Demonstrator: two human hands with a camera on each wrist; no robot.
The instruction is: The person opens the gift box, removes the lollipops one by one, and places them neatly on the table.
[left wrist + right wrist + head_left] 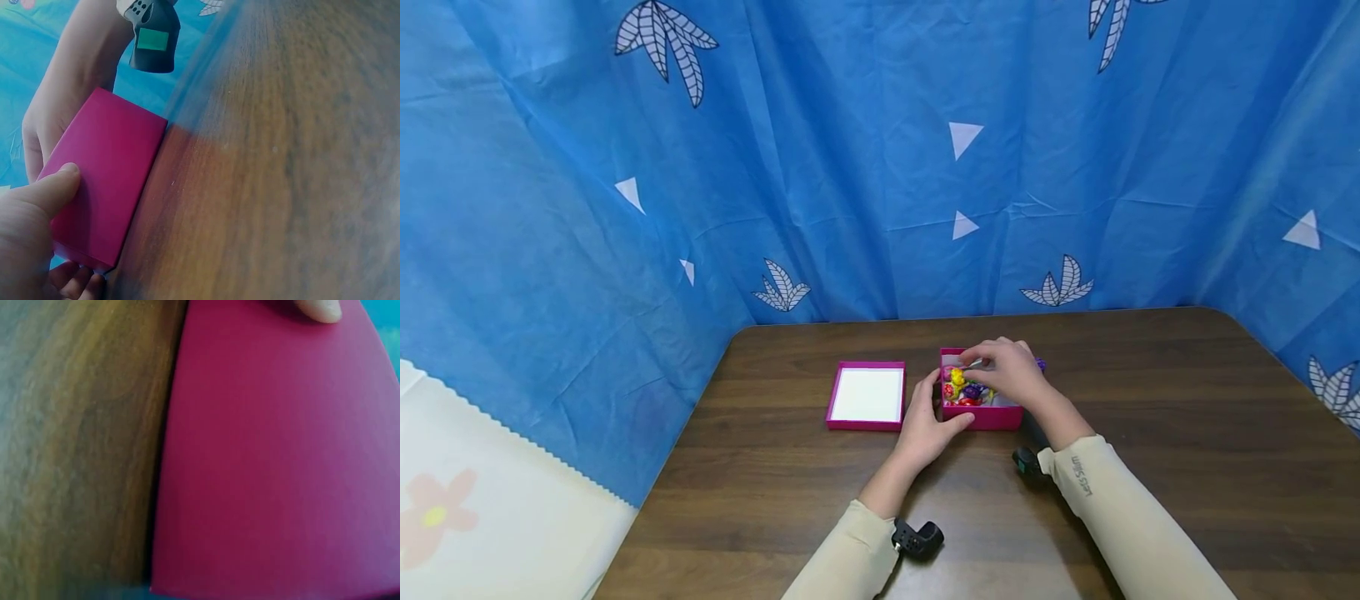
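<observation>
While the left hand (922,427) steadies the box (981,419) on the table (760,508), the right hand (1011,373) bends its fingers over the opening, in the head view. Small bright pieces (958,379), yellow, red and purple, lie inside; whether the right fingertips pinch one cannot be told. A lid (868,396), white within and pink at the rim, lies left of the box and apart from it, near the left fingers. A blue curtain (865,183) hangs behind.

In the left wrist view, the left hand grips the box at a corner, thumb flat on one pink wall, fingers round the next side. The right forearm shows beyond.

In the right wrist view, a pink wall stands against the wood, a fingertip touching it near the top.
</observation>
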